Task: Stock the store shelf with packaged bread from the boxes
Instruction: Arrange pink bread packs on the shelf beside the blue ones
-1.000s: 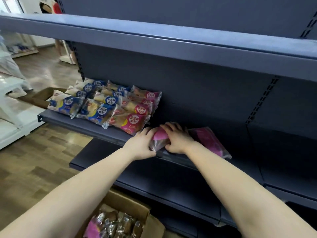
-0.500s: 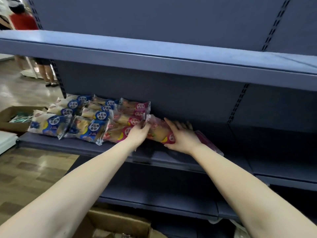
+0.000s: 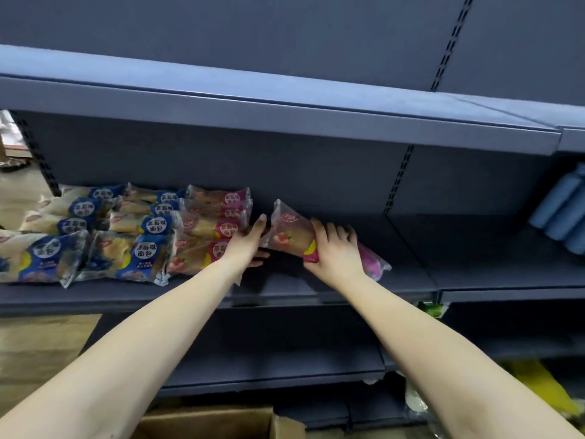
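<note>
Rows of packaged bread lie on the grey middle shelf [image 3: 316, 289]: blue-labelled packs [image 3: 139, 251] at the left, pink-labelled packs [image 3: 218, 223] beside them. My right hand [image 3: 335, 251] grips a pink bread pack [image 3: 291, 232], tilted with its far end raised, just right of the pink row. A second pink pack [image 3: 373, 261] lies under my right hand. My left hand [image 3: 247, 245] rests with fingers apart against the right edge of the pink row and touches the held pack's left end.
An upper shelf [image 3: 285, 122] overhangs the work area. Blue bottles [image 3: 563, 213] lie on the shelf section to the right. A lower shelf [image 3: 275, 372] juts out below. An open cardboard box [image 3: 209, 423] sits on the floor by my arms.
The view has risen and closed in on the shelf. The held pink pack has moved deeper and tilted up at its far end, with my left hand sliding to the pink row's edge.
</note>
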`<state>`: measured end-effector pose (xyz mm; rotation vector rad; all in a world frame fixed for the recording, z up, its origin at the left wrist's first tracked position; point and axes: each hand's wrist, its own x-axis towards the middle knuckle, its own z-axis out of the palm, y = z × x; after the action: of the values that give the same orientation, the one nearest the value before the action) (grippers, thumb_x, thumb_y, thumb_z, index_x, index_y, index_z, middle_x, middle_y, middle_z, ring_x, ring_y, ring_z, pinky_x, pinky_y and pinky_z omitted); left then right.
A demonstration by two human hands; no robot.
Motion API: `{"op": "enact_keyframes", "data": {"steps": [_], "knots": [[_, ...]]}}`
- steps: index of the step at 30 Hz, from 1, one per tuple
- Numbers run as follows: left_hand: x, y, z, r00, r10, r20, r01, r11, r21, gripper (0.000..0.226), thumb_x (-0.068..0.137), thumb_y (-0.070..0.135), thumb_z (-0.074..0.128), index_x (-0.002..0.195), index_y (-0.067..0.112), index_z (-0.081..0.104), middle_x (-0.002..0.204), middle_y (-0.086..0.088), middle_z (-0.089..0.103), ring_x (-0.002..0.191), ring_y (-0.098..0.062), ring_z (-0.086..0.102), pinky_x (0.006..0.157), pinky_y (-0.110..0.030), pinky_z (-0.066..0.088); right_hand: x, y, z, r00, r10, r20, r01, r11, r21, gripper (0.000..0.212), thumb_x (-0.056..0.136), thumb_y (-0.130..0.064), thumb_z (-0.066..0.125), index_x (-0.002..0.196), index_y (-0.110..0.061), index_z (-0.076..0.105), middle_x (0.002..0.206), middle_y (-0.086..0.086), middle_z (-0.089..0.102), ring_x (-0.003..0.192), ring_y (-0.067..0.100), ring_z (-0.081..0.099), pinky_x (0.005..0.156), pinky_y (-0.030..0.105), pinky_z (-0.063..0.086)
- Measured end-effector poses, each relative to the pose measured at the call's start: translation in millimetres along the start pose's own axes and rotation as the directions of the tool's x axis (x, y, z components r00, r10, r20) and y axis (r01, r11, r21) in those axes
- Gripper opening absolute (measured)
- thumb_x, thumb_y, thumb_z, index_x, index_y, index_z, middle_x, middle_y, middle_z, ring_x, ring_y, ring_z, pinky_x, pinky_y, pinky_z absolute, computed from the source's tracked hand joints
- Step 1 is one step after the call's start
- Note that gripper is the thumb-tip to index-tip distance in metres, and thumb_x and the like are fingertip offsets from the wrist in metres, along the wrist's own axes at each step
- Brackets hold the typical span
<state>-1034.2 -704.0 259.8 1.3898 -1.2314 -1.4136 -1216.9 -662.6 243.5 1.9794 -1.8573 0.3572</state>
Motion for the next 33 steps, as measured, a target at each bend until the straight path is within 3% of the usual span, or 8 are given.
{"op": "enact_keyframes", "data": {"steps": [3, 6, 8, 12, 16, 18, 23, 33], "knots": [[6.3, -2.0, -2.2, 0.97, 0.215, -0.113, -0.197, 0.968, 0.153, 0.036, 0.096, 0.044, 0.047, 0.11, 0.013, 0.059, 0.087, 0.001, 0.06, 0.091, -0.026, 0.06, 0.085, -0.036, 0.05, 2.7, 1.1, -1.2, 0.995, 0.099, 0.004, -0.099, 0.995, -0.033, 0.089, 0.043, -0.047, 0.085, 0.117, -0.006, 0.058, 0.085, 0.014, 0.063, 0.071, 0.035, 0.063, 0.075, 0.051, 0.051], [15.8, -12.3, -12.4, 0.824, 0.566, -0.029, -0.406, 0.625, 0.667, 0.023, 0.091, 0.024, 0.052, 0.112, 0.016, 0.059, 0.114, -0.006, 0.057, 0.113, -0.031, 0.046, 0.095, -0.035, 0.034, 3.2, -1.7, 6.0, 0.988, 0.145, 0.047, -0.141, 0.987, -0.08, 0.088, 0.047, -0.059, 0.082, 0.114, -0.006, 0.06, 0.082, 0.013, 0.063, 0.069, 0.034, 0.064, 0.069, 0.05, 0.052], [20.9, -18.1, -22.0, 0.795, 0.602, 0.074, -0.394, 0.421, 0.817, 0.038, 0.087, 0.025, 0.055, 0.124, 0.016, 0.055, 0.129, -0.009, 0.051, 0.125, -0.035, 0.038, 0.106, -0.041, 0.029, 2.8, -5.1, 13.7, 0.986, 0.145, 0.081, -0.137, 0.986, -0.095, 0.087, 0.049, -0.064, 0.08, 0.111, -0.006, 0.064, 0.081, 0.013, 0.064, 0.068, 0.034, 0.064, 0.067, 0.05, 0.052], [32.7, -30.3, -44.3, 0.82, 0.556, 0.136, -0.325, 0.257, 0.91, 0.052, 0.09, 0.032, 0.053, 0.137, 0.011, 0.044, 0.146, -0.013, 0.038, 0.136, -0.038, 0.028, 0.114, -0.048, 0.018, 9.2, -18.6, 32.2, 0.984, 0.069, 0.161, -0.047, 0.989, -0.137, 0.081, 0.049, -0.06, 0.082, 0.11, -0.007, 0.067, 0.084, 0.015, 0.064, 0.07, 0.037, 0.064, 0.067, 0.057, 0.051], [52.5, -31.3, -59.7, 0.842, 0.522, 0.134, -0.271, 0.195, 0.943, 0.067, 0.089, 0.05, 0.028, 0.142, 0.012, 0.04, 0.149, -0.012, 0.035, 0.14, -0.036, 0.024, 0.117, -0.049, 0.012, 43.6, -23.0, 47.6, 0.957, -0.052, 0.284, 0.09, 0.988, -0.125, 0.065, 0.086, -0.045, 0.058, 0.14, -0.015, 0.038, 0.124, 0.014, 0.049, 0.114, 0.037, 0.047, 0.107, 0.065, 0.019], [60.1, -30.1, -63.3, 0.86, 0.499, 0.108, -0.23, 0.189, 0.955, 0.077, 0.082, 0.054, 0.012, 0.145, 0.015, 0.035, 0.153, -0.01, 0.029, 0.142, -0.033, 0.019, 0.118, -0.047, 0.009, 64.7, -24.5, 57.2, 0.946, -0.072, 0.315, 0.114, 0.986, -0.119, 0.061, 0.089, -0.037, 0.053, 0.143, -0.018, 0.031, 0.13, 0.011, 0.043, 0.121, 0.035, 0.04, 0.11, 0.064, 0.011], [78.9, -24.0, -60.6, 0.903, 0.424, 0.072, -0.16, 0.176, 0.971, 0.063, 0.095, 0.048, 0.031, 0.15, 0.019, 0.02, 0.16, -0.006, 0.008, 0.147, -0.028, 0.004, 0.119, -0.045, 0.0, 112.2, -22.5, 81.5, 0.941, -0.065, 0.332, 0.111, 0.986, -0.121, 0.061, 0.088, -0.027, 0.057, 0.141, -0.015, 0.029, 0.133, 0.013, 0.042, 0.124, 0.035, 0.039, 0.109, 0.065, 0.013], [91.2, -28.1, -57.6, 0.901, 0.433, 0.012, -0.101, 0.182, 0.978, 0.06, 0.095, 0.048, 0.032, 0.15, 0.023, 0.023, 0.16, -0.002, 0.012, 0.147, -0.027, 0.005, 0.118, -0.048, -0.004, 172.9, -16.3, 131.8, 0.953, -0.054, 0.297, 0.049, 0.998, 0.026, 0.072, 0.087, -0.016, 0.06, 0.146, -0.017, 0.019, 0.145, 0.015, 0.024, 0.138, 0.037, 0.016, 0.115, 0.058, 0.006]]}}
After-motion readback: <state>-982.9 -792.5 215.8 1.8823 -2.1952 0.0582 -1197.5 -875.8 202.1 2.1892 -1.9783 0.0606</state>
